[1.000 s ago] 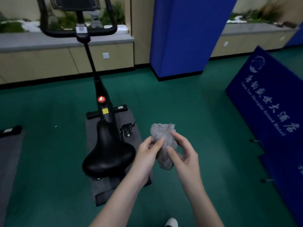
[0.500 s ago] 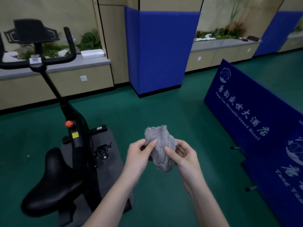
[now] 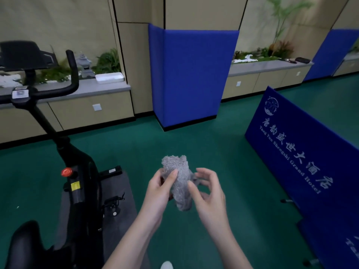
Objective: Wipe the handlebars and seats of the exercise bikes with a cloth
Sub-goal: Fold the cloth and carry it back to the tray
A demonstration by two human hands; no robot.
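Left hand (image 3: 158, 193) grips the bunched grey cloth (image 3: 177, 179), thumb across its front; right hand (image 3: 208, 193) is loosely spread, its thumb touching the cloth's right side. Exercise bike (image 3: 81, 181) stands left, seat (image 3: 25, 243) nearest and handlebars (image 3: 72, 74) farther, both apart from the cloth. Blue padded pillar (image 3: 194, 74) beyond.

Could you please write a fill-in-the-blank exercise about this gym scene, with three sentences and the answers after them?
1. The left hand pinches a fluffy ____ cloth.
2. The exercise bike stands on the person's ____ side.
3. The round knob on the bike's frame is ____.
Missing words: grey; left; red.
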